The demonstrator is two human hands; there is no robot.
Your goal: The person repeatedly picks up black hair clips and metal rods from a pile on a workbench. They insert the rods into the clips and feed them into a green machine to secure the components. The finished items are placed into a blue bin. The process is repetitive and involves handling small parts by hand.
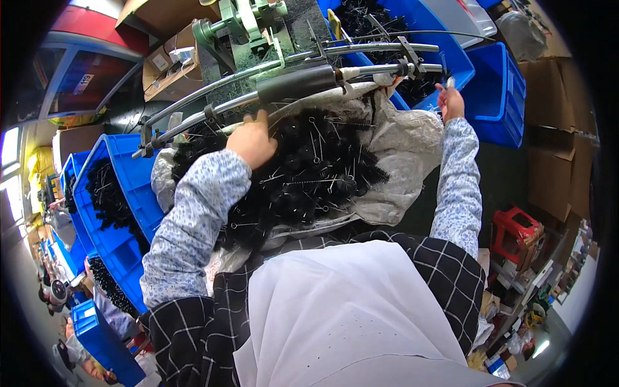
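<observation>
White cloth [342, 297] at six o'clock; left hand [253, 140] at eleven, half-curled by black brushes [309, 174]; right hand [451, 103] at two, narrowed; cannot tell either's hold.

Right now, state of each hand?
Left hand: partly curled near the black roller; can't tell if holding.
Right hand: partly curled; can't tell if holding.

Bright light fills a window [9, 155] at far left. At right, brown cardboard [551, 171] rises near a red plastic stool [514, 222] and dark floor [498, 171].
</observation>
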